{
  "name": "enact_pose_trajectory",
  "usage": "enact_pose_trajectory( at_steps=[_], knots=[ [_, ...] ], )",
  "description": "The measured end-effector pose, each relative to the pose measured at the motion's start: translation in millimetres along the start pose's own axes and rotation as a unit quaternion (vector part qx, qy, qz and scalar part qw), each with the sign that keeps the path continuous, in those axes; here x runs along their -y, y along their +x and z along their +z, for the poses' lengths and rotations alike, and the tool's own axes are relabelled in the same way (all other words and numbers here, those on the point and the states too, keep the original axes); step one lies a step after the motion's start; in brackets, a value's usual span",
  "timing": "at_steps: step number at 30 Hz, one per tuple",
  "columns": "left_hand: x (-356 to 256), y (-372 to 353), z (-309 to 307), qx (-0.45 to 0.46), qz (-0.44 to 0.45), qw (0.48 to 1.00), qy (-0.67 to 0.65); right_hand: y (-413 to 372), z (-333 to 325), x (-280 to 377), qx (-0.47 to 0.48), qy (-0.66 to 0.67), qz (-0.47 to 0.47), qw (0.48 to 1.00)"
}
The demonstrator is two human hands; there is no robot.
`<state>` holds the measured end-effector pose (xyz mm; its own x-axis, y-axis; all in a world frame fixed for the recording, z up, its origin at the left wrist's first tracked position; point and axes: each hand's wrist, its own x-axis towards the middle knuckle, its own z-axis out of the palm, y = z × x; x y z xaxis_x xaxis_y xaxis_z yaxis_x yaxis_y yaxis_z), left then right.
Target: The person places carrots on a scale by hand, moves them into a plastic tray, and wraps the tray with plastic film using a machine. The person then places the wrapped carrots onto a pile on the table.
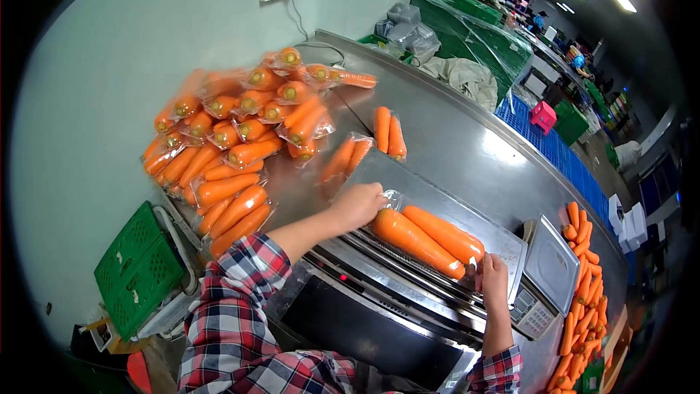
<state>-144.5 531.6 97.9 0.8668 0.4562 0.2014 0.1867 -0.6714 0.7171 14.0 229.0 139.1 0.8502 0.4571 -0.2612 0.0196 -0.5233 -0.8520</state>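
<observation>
Two large carrots [419, 242] lie side by side in a clear plastic bag over the front part of a metal machine [430, 193]. My left hand [357, 206] is closed at the bag's left end, by the carrots' upper left tips. At the right end, my right hand [493, 274] pinches the other end of the bag. The machine's slotted bars run just beneath the bag, and a small red light shows on its front.
Bagged carrots [251, 102] are piled on the steel table [467, 135] at the left, with more bags behind the machine. A scale [548, 270] and loose carrots [583, 306] are at the right. A green crate [138, 270] stands at lower left. People [580, 60] are far back.
</observation>
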Motion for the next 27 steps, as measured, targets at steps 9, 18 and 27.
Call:
enact_pose_trajectory(
  at_steps=[9,18,27],
  knots=[
    [-65,-137,-68,0.152,-0.29,0.928,-0.178,-129,-9,-2,0.133,-0.009,0.14,0.981],
    [-27,-275,-26,0.028,-0.446,0.794,-0.412,-173,36,-92,-0.026,-0.049,-0.08,0.995],
    [-46,-310,-53,0.301,-0.346,0.685,-0.566,-141,-4,-67,-0.061,0.128,-0.197,0.97]
  ],
)
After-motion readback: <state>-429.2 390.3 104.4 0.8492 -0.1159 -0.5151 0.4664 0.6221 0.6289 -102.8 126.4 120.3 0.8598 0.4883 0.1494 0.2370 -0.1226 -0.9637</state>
